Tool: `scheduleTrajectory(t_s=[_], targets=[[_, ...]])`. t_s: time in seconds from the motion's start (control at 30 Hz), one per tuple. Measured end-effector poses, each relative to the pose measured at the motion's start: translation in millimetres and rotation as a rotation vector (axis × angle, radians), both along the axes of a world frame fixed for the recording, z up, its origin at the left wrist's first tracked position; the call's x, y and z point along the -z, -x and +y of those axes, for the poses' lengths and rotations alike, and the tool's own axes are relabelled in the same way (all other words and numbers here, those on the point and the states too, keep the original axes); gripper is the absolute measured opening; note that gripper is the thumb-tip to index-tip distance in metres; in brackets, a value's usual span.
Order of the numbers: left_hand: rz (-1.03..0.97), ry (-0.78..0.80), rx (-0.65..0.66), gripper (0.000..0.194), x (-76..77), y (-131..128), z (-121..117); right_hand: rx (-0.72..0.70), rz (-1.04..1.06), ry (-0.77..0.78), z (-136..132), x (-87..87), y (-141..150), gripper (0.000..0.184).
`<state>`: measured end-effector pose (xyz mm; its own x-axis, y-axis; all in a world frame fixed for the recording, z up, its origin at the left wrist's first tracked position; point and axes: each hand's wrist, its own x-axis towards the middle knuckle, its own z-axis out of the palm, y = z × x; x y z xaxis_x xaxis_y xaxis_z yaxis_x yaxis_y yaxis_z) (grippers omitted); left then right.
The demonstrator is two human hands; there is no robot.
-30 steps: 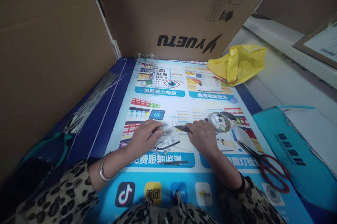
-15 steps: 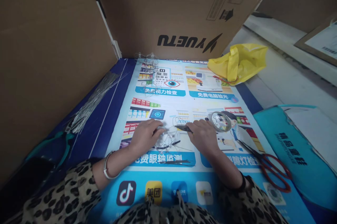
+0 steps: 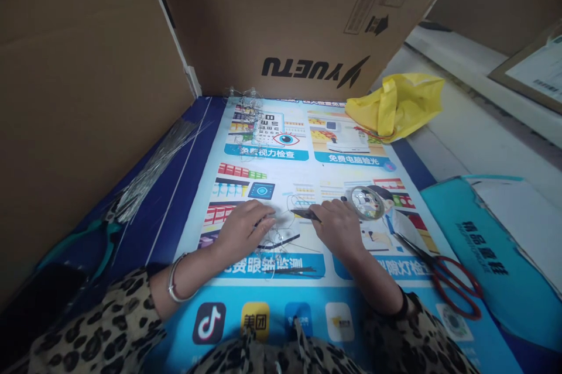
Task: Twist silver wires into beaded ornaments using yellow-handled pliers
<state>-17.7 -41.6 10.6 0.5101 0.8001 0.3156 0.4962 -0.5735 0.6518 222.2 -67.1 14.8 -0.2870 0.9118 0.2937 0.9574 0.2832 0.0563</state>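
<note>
You sit with both forearms over a printed poster (image 3: 281, 174), which is the landmark here, spread on a dark blue tabletop (image 3: 173, 216). Your left hand (image 3: 246, 226) is over the poster's middle, thumb and fingers nearly meeting, apparently pinching a tangle of fine wire loops (image 3: 276, 239) that sits on the poster just beside them; the exact contact is too small to make out. Your right hand (image 3: 340, 227), also over the poster's middle, has its fingers curled closed around a dark pointed tool (image 3: 306, 215), tip toward the wire. (Whether that tip grips a strand, I cannot tell.)

At the poster's far left corner lies a cluster of looped wire pieces (image 3: 252, 106), which look already shaped. Beyond the poster's left edge, a bundle of straight wire lengths (image 3: 156, 166) appears unworked, with teal-handled pliers (image 3: 109, 232) at its near end. So the piece under your left hand seems partly formed: some are done, one is in hand, and plenty of raw wire is left.

A roll of clear tape (image 3: 380, 204) rests on the poster's right half, red-handled scissors (image 3: 434, 264) lie near its right edge, and a yellow bag (image 3: 410, 106) overlaps its far right corner.
</note>
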Motion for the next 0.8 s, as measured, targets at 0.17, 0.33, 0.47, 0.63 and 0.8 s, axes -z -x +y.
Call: scheduleTrajectory(t_s=[0.17,0.33,0.47,0.63,0.8], targets=[[-0.042,0.021,0.026,0.025,0.5,0.8,0.3,-0.007,0.007,-0.023,-0.4,0.8,0.5,0.011],[-0.046,0.024,0.046,0.023,0.4,1.2,0.3,-0.008,0.002,-0.017,-0.8,0.9,0.5,0.011],[-0.058,0.026,0.048,0.024,-1.4,1.6,-0.3,-0.012,0.003,-0.009,-0.7,0.4,0.9,0.011],[-0.075,0.032,0.046,0.028,-2.3,3.2,-1.0,-0.014,0.002,-0.012,-0.5,0.5,1.4,0.011],[-0.087,0.042,0.042,0.029,-1.4,3.3,0.5,-0.017,0.009,-0.012,-1.1,0.3,1.5,0.011]])
